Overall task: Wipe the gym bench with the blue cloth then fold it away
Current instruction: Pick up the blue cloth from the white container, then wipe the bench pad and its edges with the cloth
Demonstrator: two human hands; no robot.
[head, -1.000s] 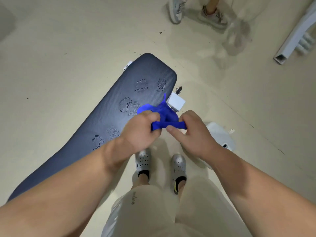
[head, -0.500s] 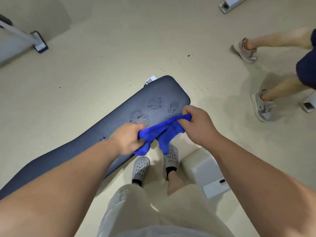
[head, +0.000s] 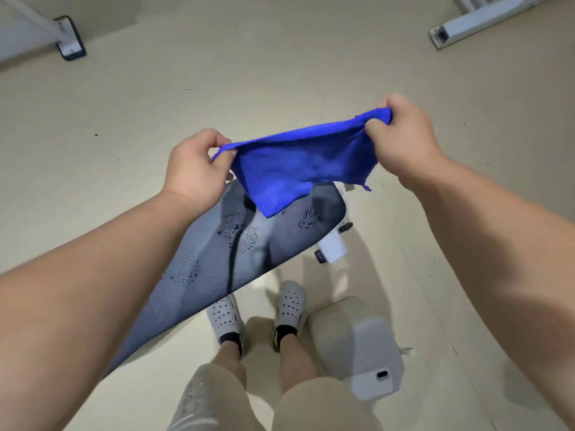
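Note:
The blue cloth point(head: 298, 163) hangs stretched in the air between both hands, above the far end of the bench. My left hand point(head: 194, 169) pinches its left corner. Its right corner is pinched by my right hand point(head: 401, 138), which is held higher. The dark padded gym bench point(head: 217, 259) runs from lower left to centre, with several patches of water droplets on its top. The cloth's lower point dangles just over the bench pad without clearly touching it.
My feet in white perforated shoes point(head: 258, 309) stand beside the bench's near edge. A white bench foot point(head: 333, 250) shows under the pad's end, and a grey-white machine base point(head: 364, 346) sits at my right. White equipment frames stand at top left point(head: 62, 38) and top right point(head: 473, 23).
Both hands rose and moved apart, and the bunched cloth is now spread out between them. The view shifted; the other person's legs are out of sight.

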